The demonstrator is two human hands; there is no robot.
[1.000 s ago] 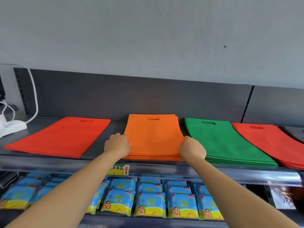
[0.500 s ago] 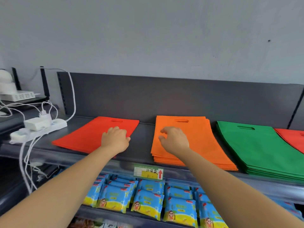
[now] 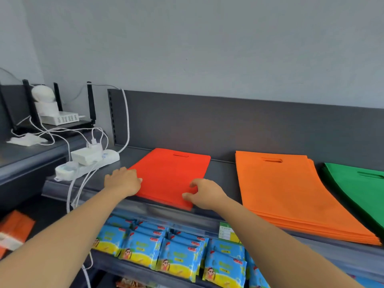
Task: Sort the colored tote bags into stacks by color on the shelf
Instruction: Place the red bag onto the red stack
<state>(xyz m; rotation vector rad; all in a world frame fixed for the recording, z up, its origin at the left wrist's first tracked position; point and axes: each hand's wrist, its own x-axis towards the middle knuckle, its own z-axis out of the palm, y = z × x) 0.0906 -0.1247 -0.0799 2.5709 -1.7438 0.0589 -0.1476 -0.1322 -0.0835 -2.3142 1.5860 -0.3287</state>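
Note:
A thin stack of red tote bags [image 3: 172, 175] lies flat on the grey shelf [image 3: 222, 173]. My left hand [image 3: 122, 180] rests on its left edge, fingers laid on the fabric. My right hand [image 3: 204, 192] is at the near right corner, thumb and fingers curled onto that corner. To the right lies a thicker stack of orange tote bags [image 3: 291, 194]. A stack of green tote bags [image 3: 361, 188] is cut off by the right frame edge.
A white power strip [image 3: 87, 165] with plugs and cables sits on the shelf left of the red bags. A router and white devices [image 3: 60, 117] stand further left. Blue snack packets [image 3: 176, 252] fill the shelf below. An orange item [image 3: 14, 227] lies at lower left.
My view has swung left. Both hands left the orange stack and moved to the red stack, the left to its left edge, the right to its near right corner.

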